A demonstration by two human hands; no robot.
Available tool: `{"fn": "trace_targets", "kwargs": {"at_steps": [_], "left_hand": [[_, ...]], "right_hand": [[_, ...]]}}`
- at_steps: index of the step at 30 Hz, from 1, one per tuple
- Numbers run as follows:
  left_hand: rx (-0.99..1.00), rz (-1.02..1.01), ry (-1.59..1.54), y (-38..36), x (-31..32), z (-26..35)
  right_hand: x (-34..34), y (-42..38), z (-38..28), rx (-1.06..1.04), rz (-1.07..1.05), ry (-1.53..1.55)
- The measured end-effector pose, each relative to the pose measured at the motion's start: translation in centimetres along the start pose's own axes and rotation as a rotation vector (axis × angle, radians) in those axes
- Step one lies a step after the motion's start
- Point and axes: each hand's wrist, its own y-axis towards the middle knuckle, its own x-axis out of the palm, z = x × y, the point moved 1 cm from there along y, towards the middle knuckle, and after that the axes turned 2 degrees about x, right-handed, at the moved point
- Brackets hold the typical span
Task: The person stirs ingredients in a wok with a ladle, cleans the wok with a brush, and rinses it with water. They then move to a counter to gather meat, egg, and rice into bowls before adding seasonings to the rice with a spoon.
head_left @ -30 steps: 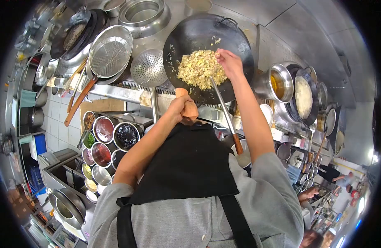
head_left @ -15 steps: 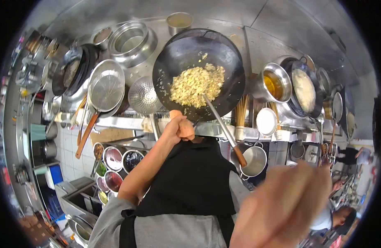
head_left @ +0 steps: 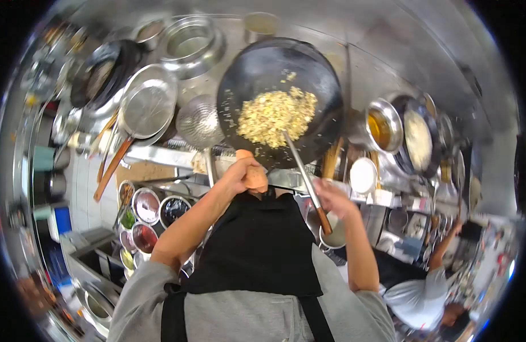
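Observation:
My left hand is closed around a folded orange-pink cloth at the near rim of a large black wok. Any wok handle inside the cloth is hidden. Chopped, yellowish-brown food lies in the wok. A long metal ladle with a wooden end has its head buried in that food, its handle leaning out toward me. Just right of the handle is my right hand, blurred by motion; whether its fingers touch the handle does not show.
A perforated skimmer and a round sieve lie left of the wok. To the right are a metal pot of amber liquid, a white bowl and another wok. Ingredient tubs stand lower left. A co-worker is at lower right.
My right hand has come from the near lower right up to beside the ladle handle. The left hand still grips the cloth. A co-worker has come further into view at lower right.

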Motion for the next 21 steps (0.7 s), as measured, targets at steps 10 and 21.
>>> {"fn": "trace_targets", "kwargs": {"at_steps": [10,21], "left_hand": [[0.318,0.036,-0.197,-5.0,-1.1,-4.3],[0.930,0.298,-0.659,-30.8,7.8,-30.9]], "right_hand": [[2.9,-7.3,-3.5,0.076,-0.388,0.291],[5.0,-21.3,-11.4,0.142,-0.815,-0.595]]}}
